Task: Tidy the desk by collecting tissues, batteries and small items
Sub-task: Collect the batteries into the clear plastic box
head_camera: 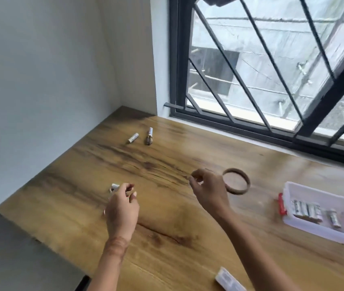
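Head view, single frame.

- Brown wood-grain desk [167,238] set into a corner, white wall on the left, black-framed barred window [175,59] behind.
- Clear rectangular plastic bin [318,231] with a red latch on the desk at right. It holds a row of white cylindrical batteries [306,210].
- Left hand [121,206] over the desk's left part, fingers curled round a small white item [114,187]; only its end shows, so type not determinable.
- Right hand [209,190] mid-desk, fingers curled, thumb near forefinger. Cannot tell whether anything is pinched.
- Brown flat ring [236,191] lies just beside the right hand, on the window side.
- Flat white packet [227,280] at the near edge, blurred.
- Two loose batteries toward the far corner, close together, not touching: white battery [133,138] and brown-ended battery [149,136].
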The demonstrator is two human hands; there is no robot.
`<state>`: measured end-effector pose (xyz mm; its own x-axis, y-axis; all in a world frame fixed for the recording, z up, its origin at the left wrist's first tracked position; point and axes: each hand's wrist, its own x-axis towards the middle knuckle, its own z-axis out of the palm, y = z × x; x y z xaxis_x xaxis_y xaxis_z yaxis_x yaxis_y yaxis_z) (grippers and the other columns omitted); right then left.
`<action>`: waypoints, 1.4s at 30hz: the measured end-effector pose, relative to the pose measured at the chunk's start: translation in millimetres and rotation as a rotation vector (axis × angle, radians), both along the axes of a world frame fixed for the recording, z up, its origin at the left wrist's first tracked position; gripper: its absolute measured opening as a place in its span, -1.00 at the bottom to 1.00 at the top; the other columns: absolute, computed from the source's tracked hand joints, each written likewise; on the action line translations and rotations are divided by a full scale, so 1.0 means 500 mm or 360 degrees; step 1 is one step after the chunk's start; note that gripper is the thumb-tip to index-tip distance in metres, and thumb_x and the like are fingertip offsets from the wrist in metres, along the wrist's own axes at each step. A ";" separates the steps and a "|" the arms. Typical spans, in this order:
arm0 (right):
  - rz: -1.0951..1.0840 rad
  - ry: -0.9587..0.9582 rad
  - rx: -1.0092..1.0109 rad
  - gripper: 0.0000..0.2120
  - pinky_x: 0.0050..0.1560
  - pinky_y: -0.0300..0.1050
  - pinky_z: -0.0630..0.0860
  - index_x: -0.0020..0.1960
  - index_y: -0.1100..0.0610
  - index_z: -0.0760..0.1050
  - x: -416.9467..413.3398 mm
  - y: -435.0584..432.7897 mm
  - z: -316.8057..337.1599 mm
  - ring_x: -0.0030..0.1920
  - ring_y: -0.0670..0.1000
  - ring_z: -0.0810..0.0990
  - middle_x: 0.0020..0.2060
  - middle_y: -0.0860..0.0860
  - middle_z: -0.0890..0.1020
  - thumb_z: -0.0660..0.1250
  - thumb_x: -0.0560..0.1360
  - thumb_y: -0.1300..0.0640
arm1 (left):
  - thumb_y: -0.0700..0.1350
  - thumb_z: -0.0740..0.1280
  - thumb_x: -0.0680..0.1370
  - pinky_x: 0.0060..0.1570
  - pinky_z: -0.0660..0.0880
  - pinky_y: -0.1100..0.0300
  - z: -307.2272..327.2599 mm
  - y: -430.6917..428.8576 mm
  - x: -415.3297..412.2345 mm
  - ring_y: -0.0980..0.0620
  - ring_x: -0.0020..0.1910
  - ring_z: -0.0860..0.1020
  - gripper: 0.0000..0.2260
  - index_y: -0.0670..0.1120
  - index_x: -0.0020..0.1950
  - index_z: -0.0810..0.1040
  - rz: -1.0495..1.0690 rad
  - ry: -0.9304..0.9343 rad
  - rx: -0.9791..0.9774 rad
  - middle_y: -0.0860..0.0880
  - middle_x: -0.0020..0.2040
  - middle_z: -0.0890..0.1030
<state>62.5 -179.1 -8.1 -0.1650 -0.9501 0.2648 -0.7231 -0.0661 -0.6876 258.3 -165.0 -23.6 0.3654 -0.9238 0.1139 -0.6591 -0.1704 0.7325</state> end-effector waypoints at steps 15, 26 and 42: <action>-0.0038 0.0121 0.0352 -0.85 -0.17 -0.02 0.54 -0.14 0.20 0.61 0.196 -0.192 -0.037 -0.17 0.06 0.59 -0.20 0.08 0.66 0.31 0.46 0.15 | -0.16 0.31 0.52 0.04 0.37 0.30 -0.037 -0.176 0.175 0.11 0.03 0.44 -0.79 0.01 0.13 0.57 -0.0954 -0.0610 0.0230 0.09 0.04 0.56; -0.0208 0.0099 0.0334 -0.81 -0.18 -0.09 0.42 0.00 0.21 0.54 0.248 -0.403 -0.031 -0.09 0.11 0.56 -0.06 0.12 0.62 0.27 0.52 0.10 | -0.24 0.30 0.49 -0.17 0.42 0.09 -0.023 -0.325 0.180 -0.17 -0.09 0.55 -0.86 -0.12 0.02 0.58 -0.0463 -0.0228 0.0090 -0.17 -0.09 0.64; -0.0371 -0.0116 0.0504 -0.65 -0.47 -0.09 0.14 -0.45 0.22 0.27 0.219 -0.530 -0.062 -0.37 0.08 0.28 -0.49 0.03 0.29 0.31 0.42 0.13 | -0.17 0.38 0.46 -0.09 0.43 0.09 -0.042 -0.538 0.101 -0.15 0.02 0.54 -0.81 -0.17 0.05 0.61 -0.0330 -0.0145 0.0173 -0.16 0.01 0.63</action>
<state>172.2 -444.3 -38.9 -0.3934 -0.9177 -0.0552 -0.6424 0.3174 -0.6976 308.6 -434.0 -44.7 0.1598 -0.9866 0.0337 -0.7508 -0.0993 0.6530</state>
